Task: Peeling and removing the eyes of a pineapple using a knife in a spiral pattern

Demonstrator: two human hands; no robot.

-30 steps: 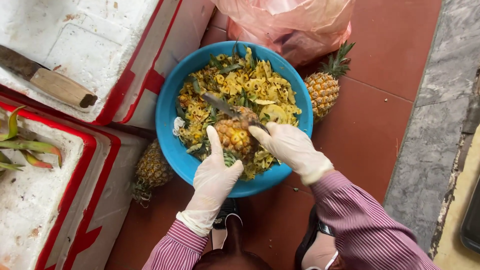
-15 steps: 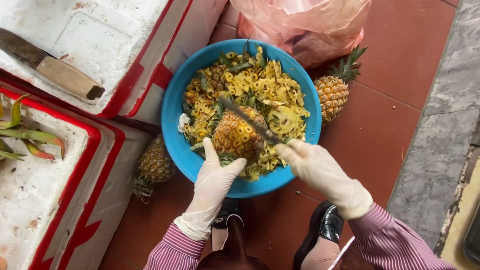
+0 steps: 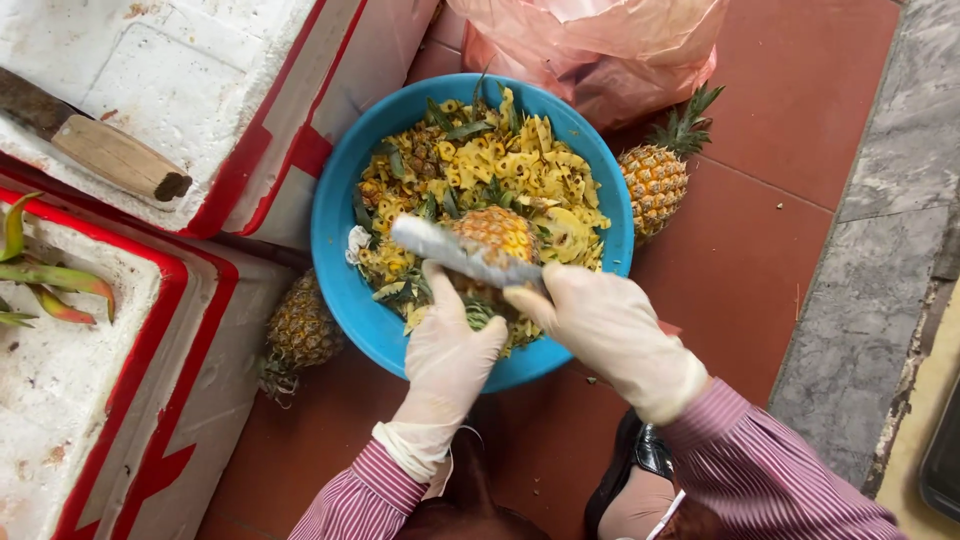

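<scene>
Head view | left hand (image 3: 447, 350) grasps pineapple (image 3: 493, 235) over blue basin (image 3: 335, 240) | right hand (image 3: 610, 325) clenched on knife (image 3: 455, 252), blade lying across fruit

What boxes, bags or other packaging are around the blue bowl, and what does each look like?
Foam box: upper left of the bowl, white, rectangular, red tape along its edges, a wooden-handled tool lying on top.
Second foam box: lower left, white, red-taped rim, a few green and red leaves on it.
Plastic bag: above the bowl, pink, thin, crumpled and bulging.
No labels, signs or screens show.
</scene>
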